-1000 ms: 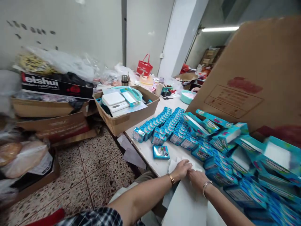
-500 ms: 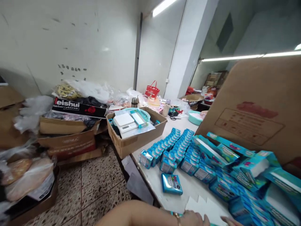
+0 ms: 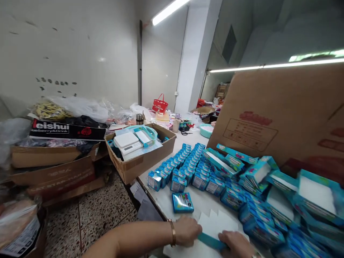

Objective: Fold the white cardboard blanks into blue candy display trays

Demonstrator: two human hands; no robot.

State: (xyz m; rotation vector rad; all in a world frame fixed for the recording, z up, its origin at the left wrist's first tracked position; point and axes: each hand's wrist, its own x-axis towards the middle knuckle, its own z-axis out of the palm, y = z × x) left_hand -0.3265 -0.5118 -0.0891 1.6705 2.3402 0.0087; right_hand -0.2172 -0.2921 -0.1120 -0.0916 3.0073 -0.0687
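My left hand [image 3: 187,230], with a gold bracelet at its wrist, is closed at the left end of a cardboard box blank [image 3: 219,224]. The blank is white inside, has a jagged far edge and shows a blue strip along its near side. At the strip's right end my right hand [image 3: 235,244] grips it, its fingers partly hidden. A single blue packet [image 3: 182,202] lies flat just beyond my left hand. Rows of small blue packets [image 3: 178,183] stand on the white table past it.
Open blue display boxes [image 3: 258,173] pile up at the right, before a tall brown carton [image 3: 268,107]. A cardboard box [image 3: 139,163] holding a white scale [image 3: 127,141] sits at the table's left edge. Stuffed cartons [image 3: 59,175] stand on the floor at left.
The view has swung right and down. Both hands now show more fully, with the blank's blue strip visible between them.
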